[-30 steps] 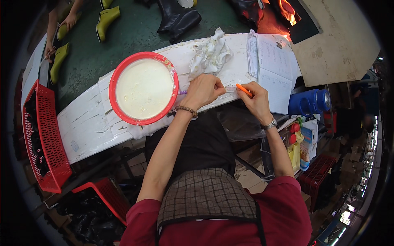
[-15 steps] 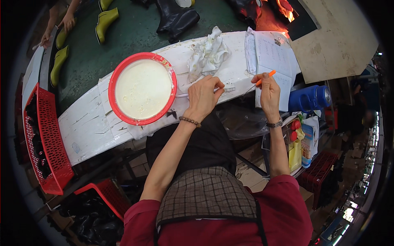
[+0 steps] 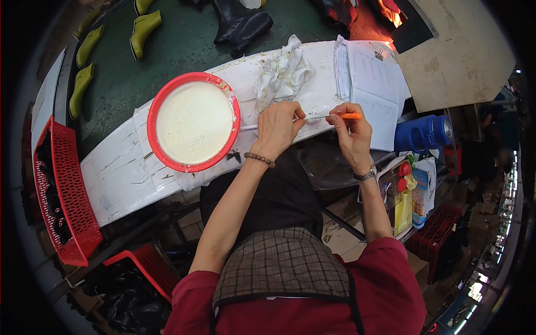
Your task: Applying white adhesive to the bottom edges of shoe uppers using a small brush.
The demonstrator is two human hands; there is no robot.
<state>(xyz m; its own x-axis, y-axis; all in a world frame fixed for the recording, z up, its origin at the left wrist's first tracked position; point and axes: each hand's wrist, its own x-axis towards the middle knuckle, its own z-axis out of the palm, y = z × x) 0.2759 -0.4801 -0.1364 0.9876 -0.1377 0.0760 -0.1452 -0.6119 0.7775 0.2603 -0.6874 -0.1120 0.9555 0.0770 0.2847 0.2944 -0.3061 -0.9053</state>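
Observation:
My left hand [image 3: 279, 127] is closed in a pinch over the white board. A thin pale stick [image 3: 248, 128], looking like a brush handle, runs from under that hand toward the basin. Facing it, my right hand [image 3: 353, 133] grips an orange-handled tool [image 3: 350, 116]. The tool's thin shaft points left, close to my left fingertips; its exact tip is too small to make out. Left of my hands stands a red-rimmed basin [image 3: 237, 106] of creamy white liquid. A crumpled white cloth [image 3: 286, 72] lies just beyond my left hand.
An open notebook [image 3: 375, 84] lies right of the cloth, near a blue flask [image 3: 421, 134]. Yellow-green boots [image 3: 146, 30] and a black boot [image 3: 240, 28] lie on the green conveyor [image 3: 184, 47]. A red crate [image 3: 70, 192] stands at the left.
My right hand has moved left and turned the orange-handled tool so its shaft points toward my left hand. Another person's hands at the upper left have gone out of view.

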